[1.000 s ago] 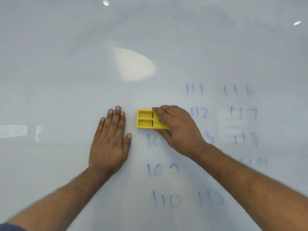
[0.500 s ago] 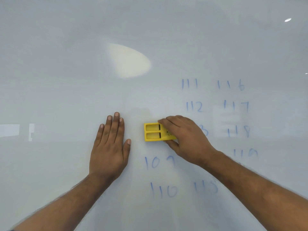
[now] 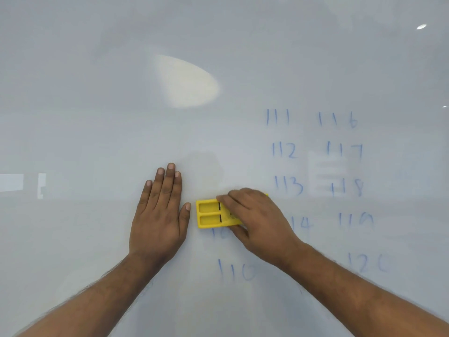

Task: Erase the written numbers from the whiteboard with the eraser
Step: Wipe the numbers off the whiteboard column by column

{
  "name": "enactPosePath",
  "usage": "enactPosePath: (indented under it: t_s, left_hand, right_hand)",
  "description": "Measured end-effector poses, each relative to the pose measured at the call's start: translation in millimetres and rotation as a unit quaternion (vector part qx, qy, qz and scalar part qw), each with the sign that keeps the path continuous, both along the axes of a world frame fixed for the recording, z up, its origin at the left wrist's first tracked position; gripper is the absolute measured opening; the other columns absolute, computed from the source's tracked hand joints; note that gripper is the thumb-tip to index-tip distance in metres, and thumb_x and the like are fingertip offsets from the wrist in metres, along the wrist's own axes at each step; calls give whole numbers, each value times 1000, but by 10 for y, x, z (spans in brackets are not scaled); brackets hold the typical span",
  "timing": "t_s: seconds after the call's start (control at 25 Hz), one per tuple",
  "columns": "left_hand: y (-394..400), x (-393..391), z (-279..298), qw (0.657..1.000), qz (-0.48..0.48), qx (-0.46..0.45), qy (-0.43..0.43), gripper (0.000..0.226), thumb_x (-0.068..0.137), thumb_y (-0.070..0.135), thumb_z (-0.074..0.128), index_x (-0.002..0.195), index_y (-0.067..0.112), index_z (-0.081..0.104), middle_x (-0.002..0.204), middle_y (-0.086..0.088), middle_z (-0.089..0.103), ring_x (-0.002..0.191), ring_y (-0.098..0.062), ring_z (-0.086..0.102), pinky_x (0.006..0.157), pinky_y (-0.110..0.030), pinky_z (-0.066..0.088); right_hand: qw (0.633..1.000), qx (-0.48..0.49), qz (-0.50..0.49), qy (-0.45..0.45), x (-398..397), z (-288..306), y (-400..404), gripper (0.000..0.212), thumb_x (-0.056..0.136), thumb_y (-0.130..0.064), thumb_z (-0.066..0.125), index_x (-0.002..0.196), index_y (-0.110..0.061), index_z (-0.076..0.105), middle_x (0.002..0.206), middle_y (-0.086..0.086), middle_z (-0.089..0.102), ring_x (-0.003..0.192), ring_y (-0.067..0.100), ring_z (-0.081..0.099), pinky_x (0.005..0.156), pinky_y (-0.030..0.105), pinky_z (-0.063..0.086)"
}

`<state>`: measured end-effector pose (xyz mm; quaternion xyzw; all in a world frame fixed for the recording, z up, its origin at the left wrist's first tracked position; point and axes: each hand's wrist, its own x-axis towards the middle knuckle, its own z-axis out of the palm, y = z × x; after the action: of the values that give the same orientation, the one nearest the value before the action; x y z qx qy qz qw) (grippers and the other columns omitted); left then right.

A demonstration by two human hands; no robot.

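Moved down the left column: eraser, now over "109", "108" wiped | grip: right hand closed around eraser, pressed on whiteboard; left hand laid flat, holding nothing | remaining: "110", both right columns.

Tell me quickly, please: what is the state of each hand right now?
Left hand: open, flat on the whiteboard, holding nothing.
Right hand: closed on the yellow eraser, pressing it to the board.
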<state>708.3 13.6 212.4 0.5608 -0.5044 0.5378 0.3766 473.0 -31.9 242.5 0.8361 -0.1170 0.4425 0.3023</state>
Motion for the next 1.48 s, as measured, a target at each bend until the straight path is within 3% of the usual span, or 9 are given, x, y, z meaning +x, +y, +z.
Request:
enactPosePath:
  t_s: [0.2,0.48,0.96,1.24,1.48]
  left_hand:
    - [-21,-11,-101,1000,4,-4,7,64,103,35,29,159,6,18,169,-9,14,157,-24,11,126,-46,15]
    - [-25,-45,-276,1000,4,-2,17,64,103,34,29,159,4,17,169,-11,13,157,-25,9,127,-45,11]
    - [-16,-42,-504,1000,6,5,13,64,103,34,30,159,5,17,169,-11,13,157,-26,11,128,-44,10]
    - [-13,-58,-679,1000,3,11,15,64,103,33,31,158,4,18,168,-13,15,156,-28,12,127,-46,13]
    - [-9,-23,-784,1000,2,19,1,63,104,35,29,158,4,18,168,-13,14,156,-28,12,127,-46,12]
  right_hand:
    - [999,-13,-30,41,-208,-137,-52,49,83,-19,66,129,-14,53,115,3,61,103,27,57,92,40,47]
    - [997,33,-4,-73,-54,317,-25,49,86,-23,67,131,-10,54,115,8,62,102,29,56,88,38,45]
    - [998,-11,-34,58,-324,-595,-117,49,83,-16,67,129,-12,54,116,4,62,103,27,56,93,39,47]
    - [997,40,-4,-59,-169,-294,-120,44,92,-29,60,133,-13,53,118,4,61,107,26,56,98,35,43]
    - [999,28,11,-20,-45,-691,-99,46,88,-20,64,132,-11,53,118,6,61,107,28,56,98,39,44]
